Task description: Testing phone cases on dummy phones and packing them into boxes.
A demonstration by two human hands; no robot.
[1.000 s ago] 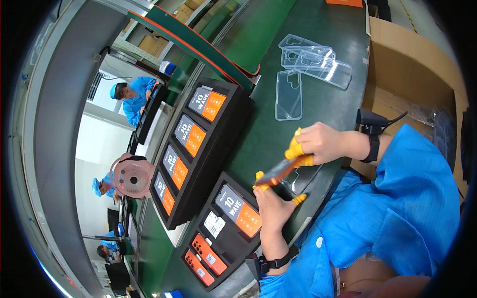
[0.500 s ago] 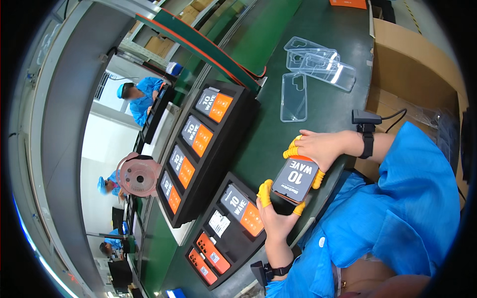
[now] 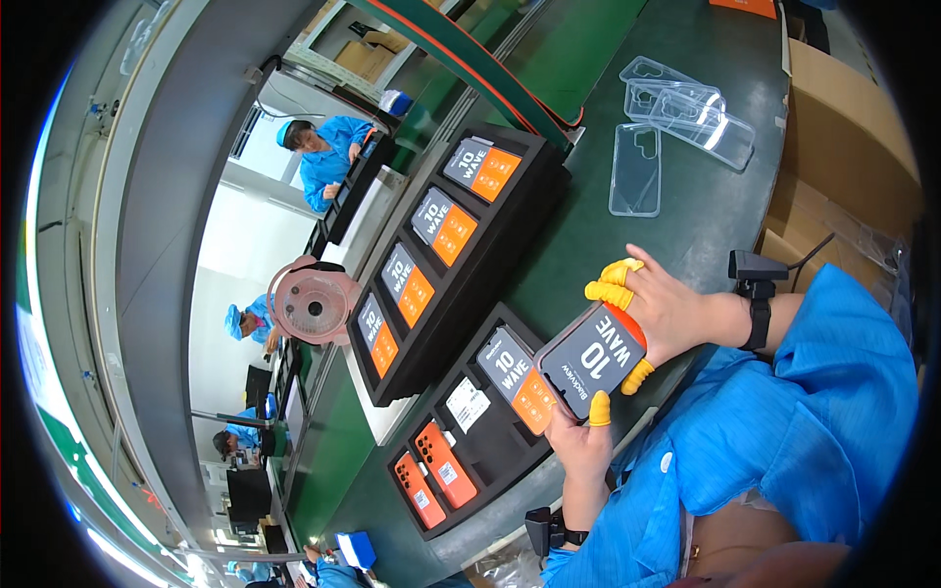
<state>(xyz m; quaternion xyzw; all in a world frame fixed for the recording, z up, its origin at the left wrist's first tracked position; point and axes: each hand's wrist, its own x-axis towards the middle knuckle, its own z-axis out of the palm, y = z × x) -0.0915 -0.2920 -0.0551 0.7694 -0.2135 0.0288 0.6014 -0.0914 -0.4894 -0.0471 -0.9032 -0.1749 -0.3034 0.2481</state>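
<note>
A phone with a dark grey printed front (image 3: 591, 361) and an orange end is held between my two hands, tilted beside the near black tray. My left hand (image 3: 584, 443) grips its lower end, with a yellow finger cot on the thumb; its other fingers are mostly hidden. Round the orange end curls my right hand (image 3: 671, 312), also in yellow finger cots. The near black foam tray (image 3: 498, 468) holds a grey-and-orange-fronted phone (image 3: 515, 377), two orange phone backs (image 3: 446, 465) and a white label (image 3: 469, 404).
Several clear phone cases (image 3: 635, 171) lie on the green table beyond my right hand. A deeper black tray (image 3: 470, 284) with several phones stands to the left. Further off are a pink fan (image 3: 314, 306) and co-workers in blue. An open cardboard box (image 3: 853, 127) stands at the right.
The whole view has shifted. Between my hands the phone has turned and moved closer to the near tray. My left fingers have gone from view behind it.
</note>
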